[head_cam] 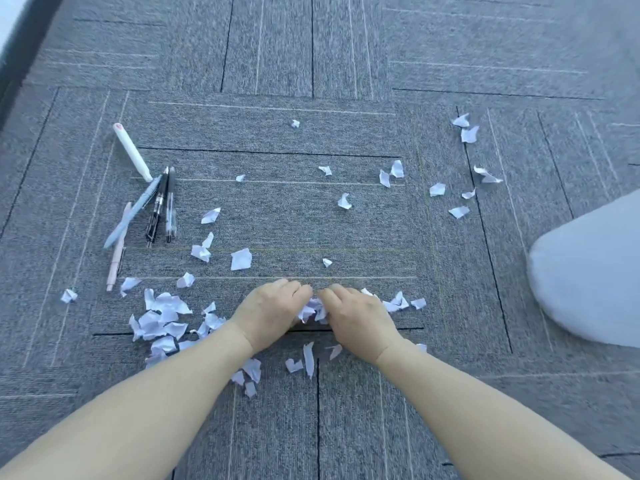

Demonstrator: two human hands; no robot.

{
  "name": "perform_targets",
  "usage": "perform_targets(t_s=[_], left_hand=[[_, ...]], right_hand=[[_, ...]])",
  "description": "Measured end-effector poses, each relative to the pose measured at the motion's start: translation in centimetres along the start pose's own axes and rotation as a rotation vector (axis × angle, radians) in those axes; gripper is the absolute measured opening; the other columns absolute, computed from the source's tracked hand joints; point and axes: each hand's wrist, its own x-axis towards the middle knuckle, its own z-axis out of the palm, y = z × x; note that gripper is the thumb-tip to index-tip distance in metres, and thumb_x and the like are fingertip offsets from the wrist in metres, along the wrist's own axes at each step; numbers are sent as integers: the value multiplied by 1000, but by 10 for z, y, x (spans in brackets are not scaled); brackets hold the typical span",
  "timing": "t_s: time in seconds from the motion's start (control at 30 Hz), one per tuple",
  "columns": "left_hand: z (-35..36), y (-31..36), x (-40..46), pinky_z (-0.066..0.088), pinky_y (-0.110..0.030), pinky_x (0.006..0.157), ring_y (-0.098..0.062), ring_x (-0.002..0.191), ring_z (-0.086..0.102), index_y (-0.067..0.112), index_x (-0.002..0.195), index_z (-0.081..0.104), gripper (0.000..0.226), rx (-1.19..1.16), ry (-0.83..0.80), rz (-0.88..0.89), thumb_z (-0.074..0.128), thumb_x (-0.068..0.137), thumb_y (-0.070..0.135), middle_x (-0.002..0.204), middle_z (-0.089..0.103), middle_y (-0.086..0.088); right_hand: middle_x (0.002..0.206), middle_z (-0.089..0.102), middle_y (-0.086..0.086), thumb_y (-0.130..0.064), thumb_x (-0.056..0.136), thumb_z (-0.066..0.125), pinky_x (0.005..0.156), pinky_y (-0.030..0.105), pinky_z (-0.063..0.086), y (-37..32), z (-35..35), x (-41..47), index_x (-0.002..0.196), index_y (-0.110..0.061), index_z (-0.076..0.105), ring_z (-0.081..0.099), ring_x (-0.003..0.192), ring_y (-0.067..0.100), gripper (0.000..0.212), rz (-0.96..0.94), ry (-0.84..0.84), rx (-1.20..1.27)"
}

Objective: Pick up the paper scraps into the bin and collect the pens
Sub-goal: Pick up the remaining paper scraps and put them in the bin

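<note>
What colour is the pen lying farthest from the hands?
White, with a reddish mark on its far end. The head view shows it at the top of the pen group.

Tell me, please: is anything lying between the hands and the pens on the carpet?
Only loose paper scraps lie on the carpet between the left hand and the pens; nothing solid blocks the way. The right hand is farther off.

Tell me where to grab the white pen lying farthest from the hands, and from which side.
Take the white pen at mid-barrel, pinching across its width from above. It lies flat on the carpet, slanting away to the left, its near tip by the other pens while the far end is free. The left hand looks better placed.
</note>
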Motion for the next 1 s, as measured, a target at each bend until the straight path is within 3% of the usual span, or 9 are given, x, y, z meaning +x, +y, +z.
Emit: perform_targets(t_s=[0.1,0.2,0.43,0.57,0.63,0.73,0.87,0.93,1.0], left_hand=[[-8,17,1,39,-27,42,-23,52,57,12,80,44,35,-177,-110,-191,76,67,6,60,54,-1],[-33,37,24,34,-27,50,-14,54,52,15,80,44,19,-465,-17,-340,57,91,24,61,51,6],[-157,116,164,30,-19,46,-7,46,39,23,71,47,20,-761,316,-82,61,85,25,52,46,7],[-207,207,258,30,-25,46,-12,47,34,23,65,43,26,-883,328,82,61,84,23,49,43,4],[-212,255,292,36,-29,48,-14,47,41,15,70,48,20,-896,285,146,59,84,24,52,49,2],[-194,310,327,42,-31,49,-26,55,58,13,68,46,24,-891,160,189,57,85,24,57,56,-7],[-152,346,349,37,-29,51,-29,63,62,16,62,39,31,-798,-56,140,57,86,24,62,57,-9],[-136,357,355,44,-32,66,-31,87,60,16,81,53,19,-637,-120,110,56,86,34,90,64,-12],[-131,359,355,48,-39,86,-29,106,55,21,116,56,41,-526,-229,83,55,82,43,119,58,-8]], right_hand=[[80,57,3,-3,84,58,47,31,36,-9,-11,-6,90,-12,51,56,61,28,14,228,-34,217],[77,54,2,-4,93,43,61,43,41,-8,-44,-7,84,-12,46,51,69,27,12,443,93,577],[59,50,-6,-8,93,53,53,23,34,48,-213,-28,83,-19,56,41,55,11,15,499,689,577],[58,54,0,-28,94,50,53,36,45,100,-311,-78,84,-17,59,53,56,26,18,635,900,503],[58,57,1,-31,93,48,48,33,47,126,-340,-112,83,-18,60,55,50,25,20,750,947,484],[57,59,-2,-28,95,48,42,23,45,162,-349,-158,77,-22,61,56,47,18,23,931,926,430],[63,61,1,-24,89,46,56,33,45,198,-330,-191,68,-19,57,60,67,33,25,1124,723,359],[76,65,6,-27,86,47,63,35,46,210,-322,-205,79,-15,62,61,79,34,20,1195,603,345],[108,66,5,-35,86,55,79,38,51,212,-321,-214,111,-22,64,63,97,29,30,1238,513,395]])
